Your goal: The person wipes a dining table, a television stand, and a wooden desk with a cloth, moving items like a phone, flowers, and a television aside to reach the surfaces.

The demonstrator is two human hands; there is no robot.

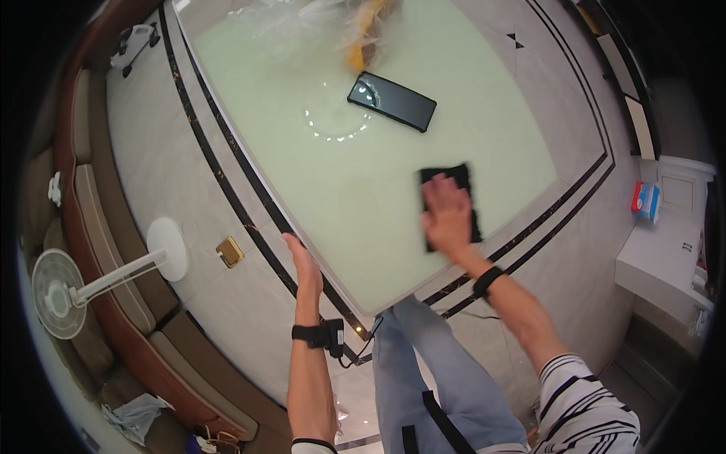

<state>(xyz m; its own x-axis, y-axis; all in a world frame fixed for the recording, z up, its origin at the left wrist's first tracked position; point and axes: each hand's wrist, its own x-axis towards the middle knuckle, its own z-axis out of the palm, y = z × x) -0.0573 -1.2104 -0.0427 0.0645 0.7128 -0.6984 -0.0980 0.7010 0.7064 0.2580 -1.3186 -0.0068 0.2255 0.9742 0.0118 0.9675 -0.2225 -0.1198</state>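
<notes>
Spread flat on the pale green tabletop [355,242] is a black cloth [475,216], slightly smeared by motion. My right hand [448,212] lies palm down on it with the fingers stretched out, not wrapped round it. Beside the table's left edge, my left hand [305,265] is held edge-on, fingers extended and nothing in it; whether it touches the edge I cannot tell. A dark smartphone [393,101] rests on the table beyond the cloth, screen up.
Clear plastic wrapping [302,17] with a yellow item [355,57] sits at the table's far end. To the left are a white standing fan [113,280] and a brown sofa [113,219]. A white cabinet [662,246] at right bears a blue-and-red pack [646,201].
</notes>
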